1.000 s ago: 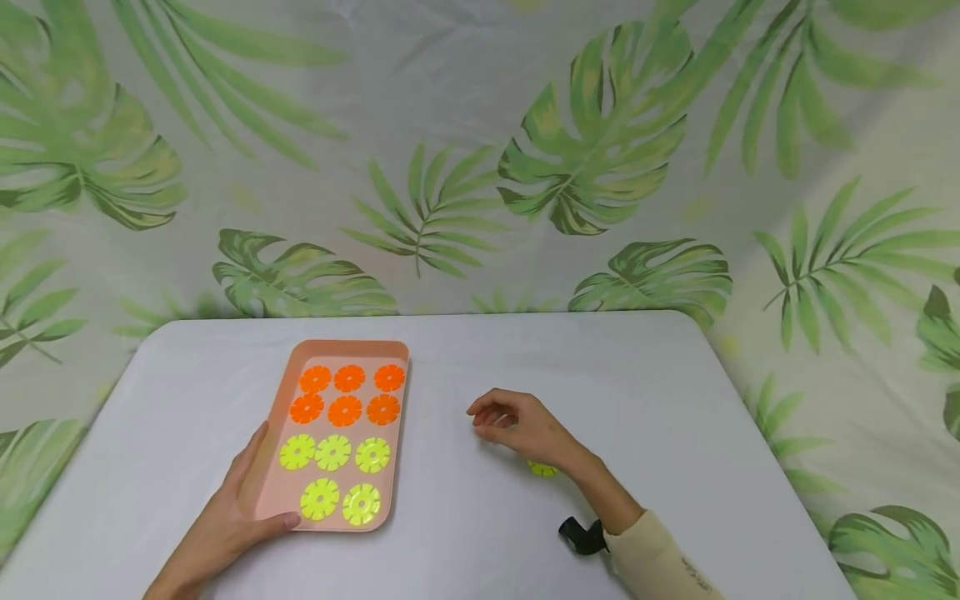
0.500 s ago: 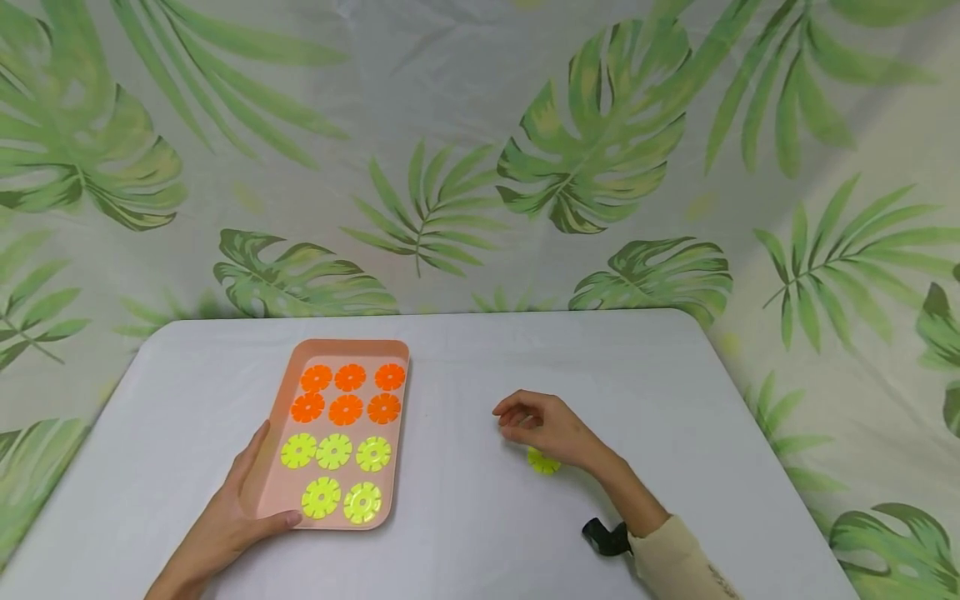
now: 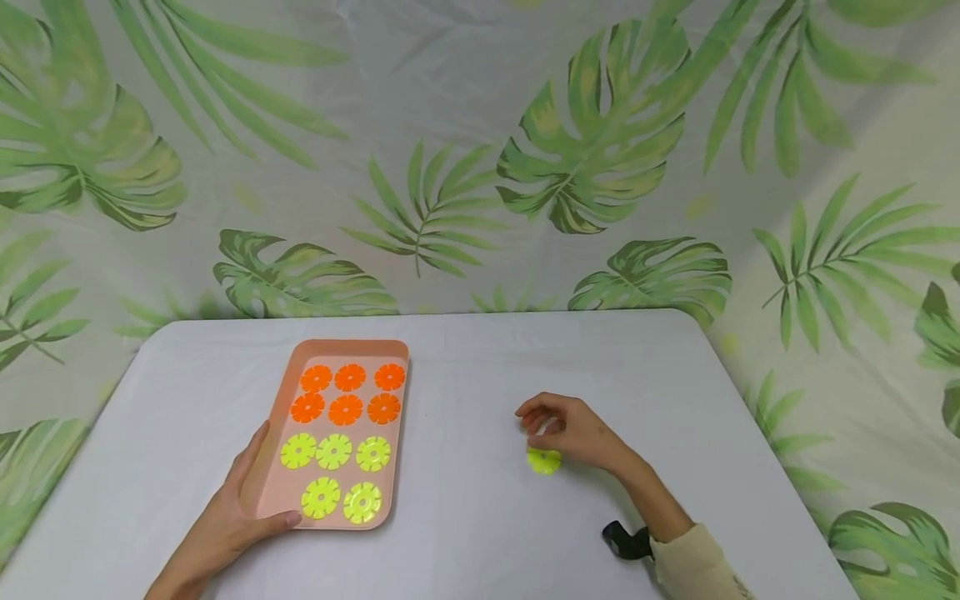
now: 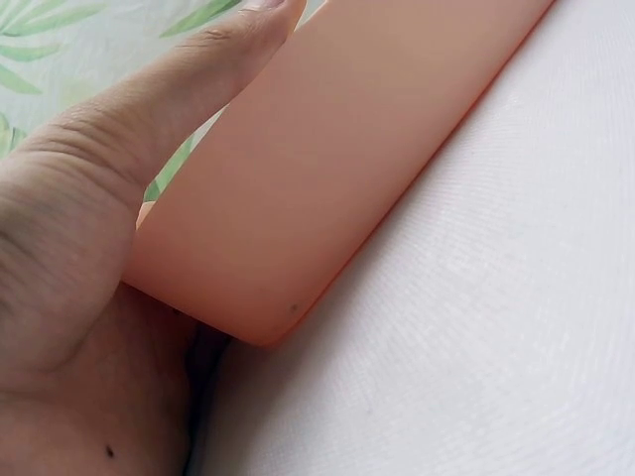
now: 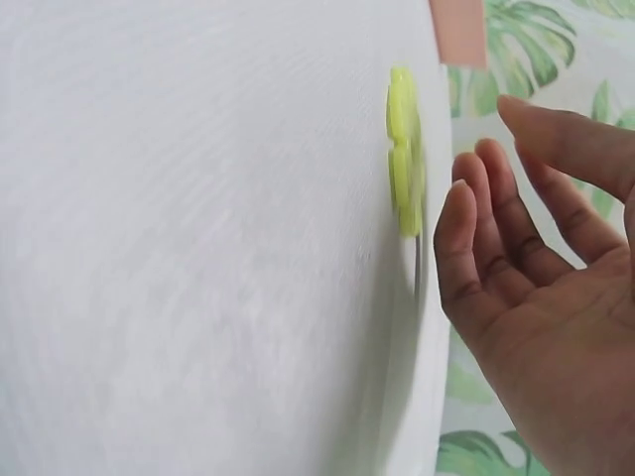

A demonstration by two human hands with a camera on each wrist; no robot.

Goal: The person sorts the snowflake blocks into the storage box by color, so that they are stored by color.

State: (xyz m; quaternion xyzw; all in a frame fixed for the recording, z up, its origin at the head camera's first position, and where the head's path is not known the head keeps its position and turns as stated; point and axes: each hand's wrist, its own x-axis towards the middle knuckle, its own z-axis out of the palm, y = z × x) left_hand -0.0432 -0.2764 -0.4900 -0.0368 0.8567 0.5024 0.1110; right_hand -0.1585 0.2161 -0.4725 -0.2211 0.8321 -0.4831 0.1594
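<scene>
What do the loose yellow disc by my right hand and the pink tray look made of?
Loose yellow disc: likely hard translucent plastic, with a neon, glossy look and a notched edge that looks molded. Pink tray: probably matte plastic or melamine, judging by its smooth, even color, rounded corners and thin raised rim; the exact material cannot be told.

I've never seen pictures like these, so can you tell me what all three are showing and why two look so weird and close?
A person wears three cameras: one on the head, one on each wrist. The wide picture is the head view, looking down at a white table. The close ones come from the wrists. The left hand holds the corner of a pink tray; the left wrist view shows that tray's side up close. On the tray lie six orange discs and five yellow discs. The right hand holds nothing; its fingers are loose beside one yellow disc on the table, seen edge-on in the right wrist view.
</scene>
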